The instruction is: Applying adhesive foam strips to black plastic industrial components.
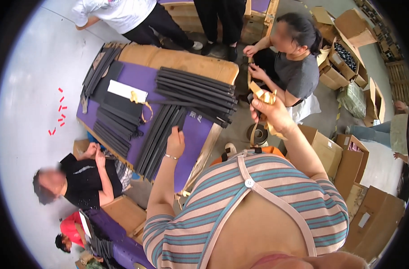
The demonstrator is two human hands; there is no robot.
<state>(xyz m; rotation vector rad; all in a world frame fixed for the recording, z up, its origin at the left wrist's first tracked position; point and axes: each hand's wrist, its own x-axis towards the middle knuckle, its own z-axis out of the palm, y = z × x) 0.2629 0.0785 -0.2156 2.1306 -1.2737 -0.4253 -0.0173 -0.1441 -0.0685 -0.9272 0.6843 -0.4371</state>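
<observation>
Plainly, the right hand (272, 115) holds crumpled tan strips (256, 89).

Long narrow black strips (193, 92): smooth, matt, plastic or rubber by appearance. Crumpled golden-tan ribbon (263, 96): thin, creased, slightly glossy; paper or film, cannot tell. Flat purple tabletop covering (141, 75): smooth, matt. Pale brown table edging (206, 154): wood, rough-looking. Flat white rectangular sheet (120, 89): smooth, paper-like. Large brown box (319, 145): cardboard, matt. Pale green wrapped bundle (351, 99): glossy, wrinkled clear plastic. Striped pink-and-blue top (271, 175): ribbed knit cloth, matt. Round white button (249, 183): smooth, plastic-looking.
</observation>
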